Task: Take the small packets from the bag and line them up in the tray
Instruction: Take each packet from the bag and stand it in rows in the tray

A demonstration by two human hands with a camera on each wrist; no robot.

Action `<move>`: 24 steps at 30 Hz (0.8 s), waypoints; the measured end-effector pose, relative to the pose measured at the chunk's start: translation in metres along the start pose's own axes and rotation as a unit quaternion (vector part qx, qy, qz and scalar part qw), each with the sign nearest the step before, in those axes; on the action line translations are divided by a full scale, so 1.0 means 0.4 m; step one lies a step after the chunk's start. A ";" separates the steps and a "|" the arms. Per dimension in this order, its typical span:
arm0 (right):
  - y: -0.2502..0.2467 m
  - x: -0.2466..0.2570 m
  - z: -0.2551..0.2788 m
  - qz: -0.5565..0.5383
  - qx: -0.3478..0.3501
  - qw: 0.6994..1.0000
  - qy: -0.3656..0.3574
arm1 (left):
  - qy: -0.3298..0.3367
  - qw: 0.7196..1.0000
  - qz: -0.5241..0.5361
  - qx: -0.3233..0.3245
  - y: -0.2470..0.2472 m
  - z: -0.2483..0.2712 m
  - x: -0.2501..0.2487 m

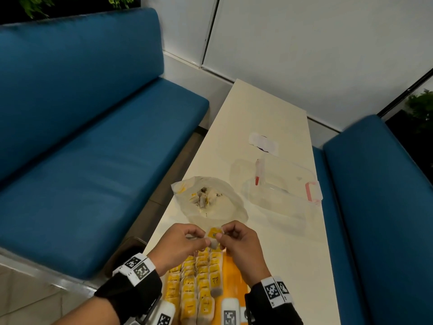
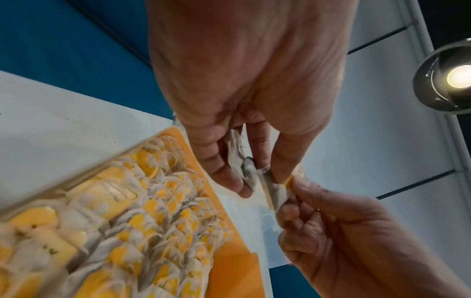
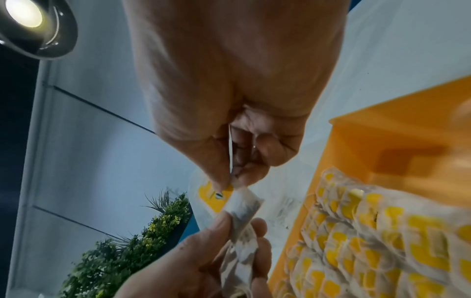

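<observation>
1. Far left we see a blue bench [image 1: 93,141] beside the white table [image 1: 293,242].
2. Left hand [image 1: 180,245]: fingers curled, thumb and fingertips pinching a small packet [image 1: 213,238], a crumpled grey-white pouch with a yellow tag, held above the tray's far end.
3. Below the hands, the orange tray [image 1: 230,273] sits at the table's near edge; rows of yellow-tagged packets [image 1: 196,285] fill its left part, overlapping each other, and the right strip of the tray is bare.
4. Just beyond the hands lies the open clear bag [image 1: 210,200] with a few packets inside.
5. Right hand [image 1: 239,240]: fingers curled, thumb and forefinger pinching the same packet at the yellow tag, so both hands hold it between them.
6. Further right, a clear plastic box [image 1: 281,191] with pink clips stands on the table, apart from the bag.
</observation>
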State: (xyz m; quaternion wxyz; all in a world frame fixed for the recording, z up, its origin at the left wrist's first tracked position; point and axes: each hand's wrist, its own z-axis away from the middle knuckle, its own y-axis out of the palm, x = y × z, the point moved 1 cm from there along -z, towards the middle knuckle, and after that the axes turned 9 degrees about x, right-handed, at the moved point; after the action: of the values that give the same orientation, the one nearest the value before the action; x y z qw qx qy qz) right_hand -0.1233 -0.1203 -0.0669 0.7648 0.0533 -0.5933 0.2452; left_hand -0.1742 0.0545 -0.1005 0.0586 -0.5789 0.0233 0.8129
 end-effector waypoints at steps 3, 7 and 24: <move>-0.011 0.000 0.001 0.044 0.003 0.999 0.014 | -0.009 1.000 0.016 0.006 -0.004 -0.004 0.005; -0.043 -0.008 0.015 0.087 0.068 0.990 0.084 | -0.039 0.998 0.049 0.008 -0.018 -0.012 0.029; 0.019 -0.133 0.061 0.436 0.167 0.846 0.259 | -0.087 0.995 0.031 -0.036 -0.014 -0.027 0.059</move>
State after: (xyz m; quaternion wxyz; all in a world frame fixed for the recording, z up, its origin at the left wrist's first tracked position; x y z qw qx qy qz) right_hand -0.1574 -0.1392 -0.1112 0.6847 -0.1491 -0.2860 0.6536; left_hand -0.1709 0.0604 -0.1262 0.0139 -0.5071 0.0072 0.8618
